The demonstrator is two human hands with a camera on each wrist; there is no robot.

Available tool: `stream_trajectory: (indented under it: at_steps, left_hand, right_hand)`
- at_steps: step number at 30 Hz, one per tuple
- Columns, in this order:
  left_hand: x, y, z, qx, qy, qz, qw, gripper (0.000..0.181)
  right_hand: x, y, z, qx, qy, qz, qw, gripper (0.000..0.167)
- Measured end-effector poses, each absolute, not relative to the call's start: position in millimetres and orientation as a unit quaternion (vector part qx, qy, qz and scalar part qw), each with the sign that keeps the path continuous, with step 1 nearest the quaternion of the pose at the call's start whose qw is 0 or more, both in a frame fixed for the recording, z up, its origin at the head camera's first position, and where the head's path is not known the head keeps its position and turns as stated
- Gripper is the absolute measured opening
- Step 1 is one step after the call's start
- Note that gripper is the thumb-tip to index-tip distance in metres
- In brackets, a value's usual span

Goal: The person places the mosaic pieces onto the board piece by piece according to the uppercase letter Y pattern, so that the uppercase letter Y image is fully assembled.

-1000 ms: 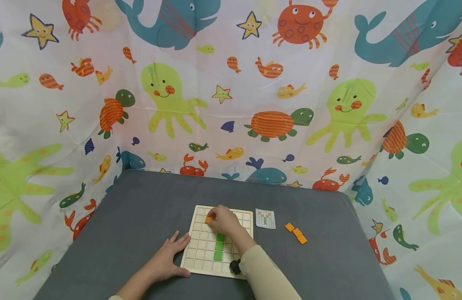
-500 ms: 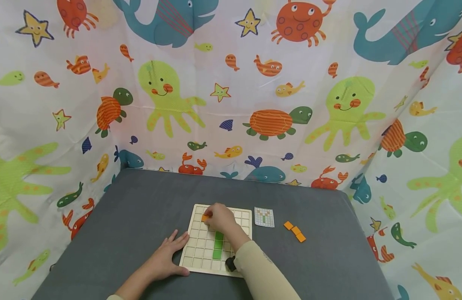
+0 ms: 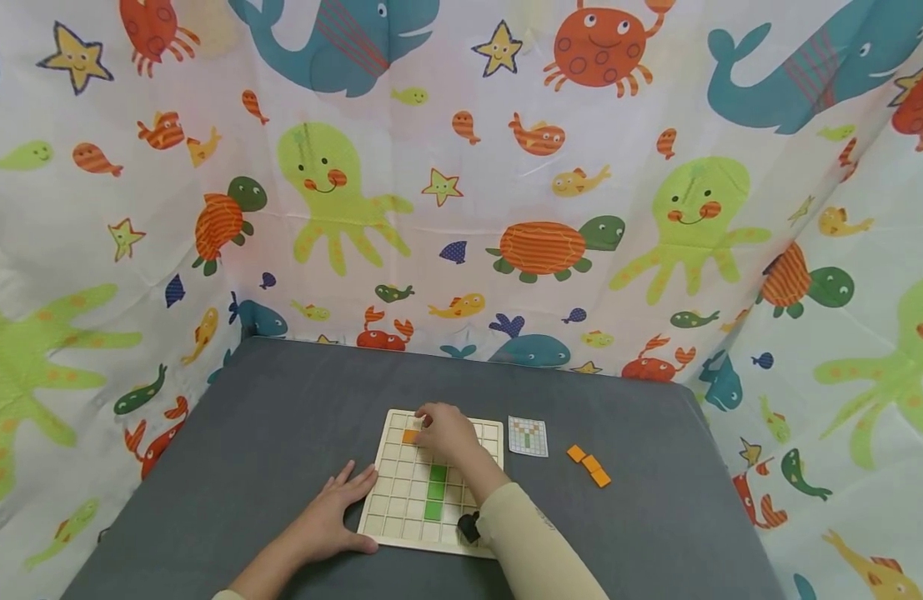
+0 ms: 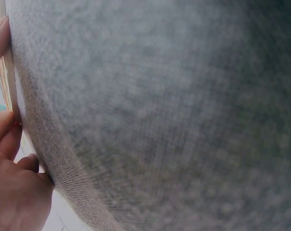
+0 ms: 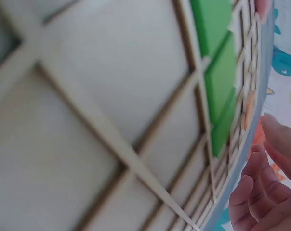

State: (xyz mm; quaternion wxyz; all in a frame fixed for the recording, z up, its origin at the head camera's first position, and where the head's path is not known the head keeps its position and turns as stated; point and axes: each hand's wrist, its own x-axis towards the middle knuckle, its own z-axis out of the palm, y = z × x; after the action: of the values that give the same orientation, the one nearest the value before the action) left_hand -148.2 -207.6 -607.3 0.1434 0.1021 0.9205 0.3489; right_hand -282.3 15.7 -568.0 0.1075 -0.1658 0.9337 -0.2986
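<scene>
A pale wooden grid board (image 3: 393,508) lies on the grey table, with green square tiles (image 3: 434,492) in a column in its cells. One orange tile (image 3: 410,437) sits in a cell towards the far left of the board. My left hand (image 3: 329,512) rests with spread fingers against the board's left edge, thumb at the near-left corner. Just right of the orange tile, my right hand (image 3: 449,435) is over the far part of the board. In the right wrist view its bent fingers (image 5: 268,185) hold nothing that I can see; the orange tile (image 5: 250,108) lies beyond.
A small patterned card (image 3: 528,437) with a printed coloured grid lies right of the board. Farther right are three loose orange tiles (image 3: 591,463). A curtain with sea animals (image 3: 461,167) rises behind the grey table (image 3: 303,392). A black device (image 3: 469,527) is at my right wrist.
My right hand has let go of the orange tile, which now lies in a board cell. Its fingers have moved slightly right and away from it. The left hand stays put.
</scene>
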Motion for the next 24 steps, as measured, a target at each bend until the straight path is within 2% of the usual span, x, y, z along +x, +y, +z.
stream_trajectory:
  at_steps: [4, 24]
  left_hand:
    - [-148.7, -207.3, -608.8, 0.103, 0.921, 0.348, 0.142, 0.118]
    - [-149.9, -208.5, -609.4, 0.108, 0.921, 0.343, 0.150, 0.117]
  right_hand:
    - [-276.9, 23.2, -555.5, -0.162, 0.929, -0.321, 0.093, 0.045]
    - [-238.7, 45.8, -535.5, -0.171, 0.906, -0.388, 0.019, 0.038]
